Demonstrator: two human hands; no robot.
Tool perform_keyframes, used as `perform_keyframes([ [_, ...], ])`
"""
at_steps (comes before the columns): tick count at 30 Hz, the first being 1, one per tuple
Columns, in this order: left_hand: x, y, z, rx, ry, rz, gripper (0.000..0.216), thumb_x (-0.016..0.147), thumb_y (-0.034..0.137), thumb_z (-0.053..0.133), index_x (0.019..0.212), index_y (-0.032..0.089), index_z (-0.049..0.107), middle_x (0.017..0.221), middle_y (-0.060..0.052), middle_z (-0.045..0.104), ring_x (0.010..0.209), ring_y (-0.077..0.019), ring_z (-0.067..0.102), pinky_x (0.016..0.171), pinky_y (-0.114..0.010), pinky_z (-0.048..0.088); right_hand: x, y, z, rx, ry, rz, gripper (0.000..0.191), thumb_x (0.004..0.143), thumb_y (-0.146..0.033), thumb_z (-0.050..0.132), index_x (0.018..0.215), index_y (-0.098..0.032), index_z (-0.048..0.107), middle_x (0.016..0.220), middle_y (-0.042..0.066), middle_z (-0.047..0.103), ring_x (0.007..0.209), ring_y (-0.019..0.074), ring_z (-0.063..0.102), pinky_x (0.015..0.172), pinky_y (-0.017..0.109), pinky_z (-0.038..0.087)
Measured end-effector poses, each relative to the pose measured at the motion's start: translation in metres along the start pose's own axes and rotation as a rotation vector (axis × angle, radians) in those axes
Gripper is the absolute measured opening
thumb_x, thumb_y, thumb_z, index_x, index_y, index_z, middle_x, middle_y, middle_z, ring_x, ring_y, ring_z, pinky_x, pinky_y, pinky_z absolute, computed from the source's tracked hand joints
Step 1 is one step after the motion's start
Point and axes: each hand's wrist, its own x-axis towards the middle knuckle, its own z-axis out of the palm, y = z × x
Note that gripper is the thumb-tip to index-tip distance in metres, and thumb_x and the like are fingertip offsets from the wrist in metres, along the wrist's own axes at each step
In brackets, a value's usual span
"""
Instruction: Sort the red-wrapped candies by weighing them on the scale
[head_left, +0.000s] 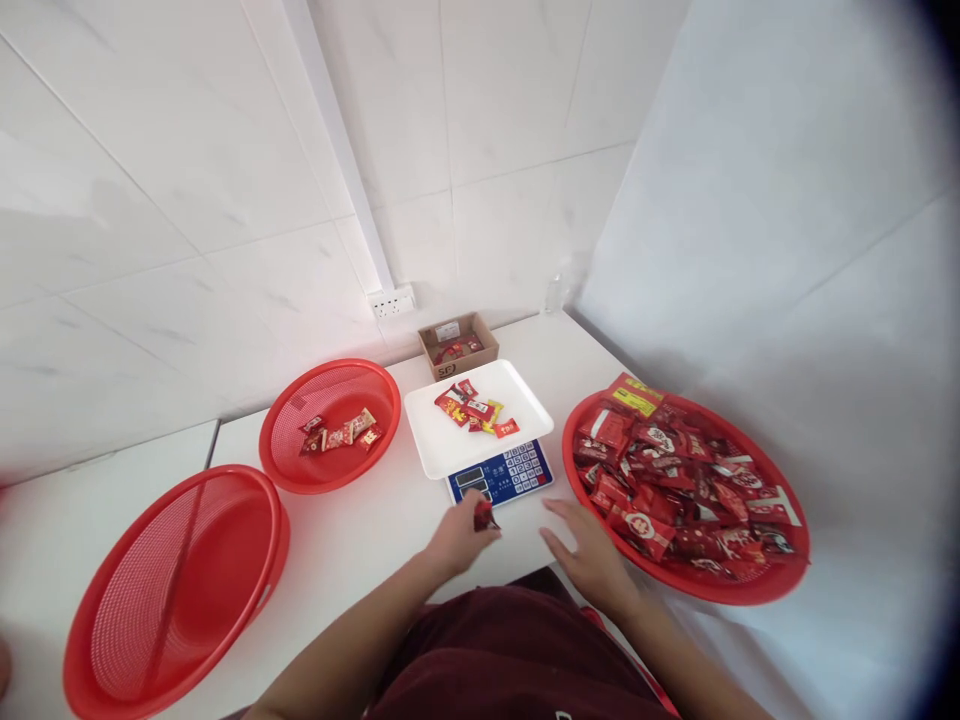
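Observation:
My left hand (pixel 459 538) is closed round a small dark red wrapped candy (pixel 484 516), just in front of the blue keypad (pixel 517 472) of a digital scale. My right hand (pixel 583 558) holds nothing, its fingers apart, between the scale and a red basket (pixel 574 440) heaped with red candy packets (pixel 667 480). On the scale's white tray (pixel 427 440) lie several red and yellow wrapped candies (pixel 469 405). My left hand partly covers the scale's displays.
To the left, a red basket (pixel 274 410) holds several wrapped candies (pixel 341 433). Nearer stands another red basket (pixel 262 600). Behind the scale a cardboard box (pixel 491 350) contains red packets. A power strip (pixel 391 301) is on the wall, and a clear container (pixel 553 293) stands in the corner.

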Motion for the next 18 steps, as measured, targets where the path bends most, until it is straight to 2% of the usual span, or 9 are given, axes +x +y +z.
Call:
perform_keyframes([
  [2, -0.012, 0.009, 0.020, 0.045, -0.098, 0.037, 0.033, 0.074, 0.029, 0.060, 0.103, 0.022, 0.045, 0.090, -0.002, 0.066, 0.079, -0.0182, 0.061, 0.069, -0.028, 0.045, 0.004, -0.025, 0.008, 0.217, -0.300, 0.116, 0.043, 0.080, -0.036, 0.052, 0.121, -0.023, 0.054, 0.110, 0.009, 0.065, 0.089, 0.0205, 0.063, 0.078, 0.036, 0.051],
  [3, -0.015, 0.013, 0.027, 0.069, -0.135, 0.056, 0.036, 0.075, 0.029, 0.058, 0.107, 0.021, 0.045, 0.093, -0.004, 0.067, 0.081, -0.0193, 0.062, 0.070, -0.029, 0.045, 0.005, -0.035, 0.012, 0.294, -0.394, 0.163, 0.044, 0.080, -0.035, 0.052, 0.122, -0.023, 0.053, 0.108, 0.008, 0.066, 0.088, 0.0195, 0.064, 0.077, 0.035, 0.051],
  [4, -0.017, 0.017, 0.032, 0.089, -0.167, 0.077, 0.039, 0.075, 0.028, 0.057, 0.111, 0.021, 0.044, 0.096, -0.006, 0.067, 0.084, -0.0204, 0.063, 0.071, -0.029, 0.046, 0.005, -0.042, 0.016, 0.348, -0.446, 0.202, 0.042, 0.080, -0.035, 0.051, 0.121, -0.022, 0.053, 0.105, 0.007, 0.067, 0.087, 0.0192, 0.064, 0.077, 0.034, 0.051],
  [6, -0.019, 0.021, 0.034, 0.118, -0.225, 0.117, 0.050, 0.075, 0.030, 0.058, 0.121, 0.021, 0.040, 0.100, -0.006, 0.067, 0.087, -0.0219, 0.063, 0.073, -0.030, 0.047, 0.004, -0.048, 0.018, 0.378, -0.453, 0.248, 0.035, 0.081, -0.036, 0.048, 0.112, -0.021, 0.057, 0.097, 0.005, 0.070, 0.088, 0.0199, 0.064, 0.079, 0.035, 0.050],
  [8, -0.016, 0.020, 0.028, 0.150, -0.281, 0.145, 0.065, 0.074, 0.036, 0.061, 0.132, 0.024, 0.033, 0.101, -0.005, 0.067, 0.089, -0.0223, 0.064, 0.076, -0.032, 0.047, 0.002, -0.043, 0.014, 0.342, -0.371, 0.262, 0.028, 0.081, -0.039, 0.048, 0.099, -0.021, 0.061, 0.092, 0.005, 0.071, 0.086, 0.0208, 0.065, 0.078, 0.035, 0.050],
  [10, -0.008, 0.014, 0.015, 0.190, -0.251, 0.163, 0.072, 0.076, 0.041, 0.060, 0.139, 0.027, 0.028, 0.108, -0.005, 0.065, 0.097, -0.0230, 0.062, 0.084, -0.034, 0.047, -0.001, -0.027, 0.003, 0.275, -0.206, 0.260, 0.029, 0.081, -0.043, 0.048, 0.093, -0.021, 0.062, 0.091, 0.007, 0.071, 0.084, 0.0214, 0.065, 0.077, 0.035, 0.050],
  [14, 0.038, 0.005, -0.021, 0.286, 0.075, 0.169, 0.061, 0.084, 0.041, 0.050, 0.140, 0.024, 0.033, 0.139, -0.009, 0.045, 0.129, -0.0237, 0.039, 0.105, -0.038, 0.034, -0.006, 0.022, -0.029, 0.044, 0.206, 0.314, 0.039, 0.078, -0.051, 0.048, 0.096, -0.020, 0.062, 0.093, 0.010, 0.070, 0.087, 0.0247, 0.065, 0.078, 0.037, 0.049],
  [16, 0.071, 0.007, -0.039, 0.362, 0.209, 0.150, 0.069, 0.082, 0.047, 0.052, 0.142, 0.022, 0.028, 0.149, -0.011, 0.032, 0.138, -0.0261, 0.024, 0.110, -0.041, 0.025, -0.009, 0.046, -0.041, -0.057, 0.320, 0.349, 0.043, 0.075, -0.055, 0.048, 0.096, -0.019, 0.063, 0.091, 0.011, 0.070, 0.085, 0.0259, 0.065, 0.074, 0.037, 0.050],
  [18, 0.104, 0.014, -0.051, 0.439, 0.276, 0.116, 0.079, 0.080, 0.057, 0.051, 0.145, 0.022, 0.023, 0.153, -0.012, 0.021, 0.142, -0.0298, 0.010, 0.113, -0.046, 0.017, -0.013, 0.064, -0.047, -0.115, 0.388, 0.406, 0.048, 0.073, -0.058, 0.047, 0.094, -0.019, 0.063, 0.090, 0.012, 0.070, 0.082, 0.0266, 0.065, 0.069, 0.037, 0.050],
])
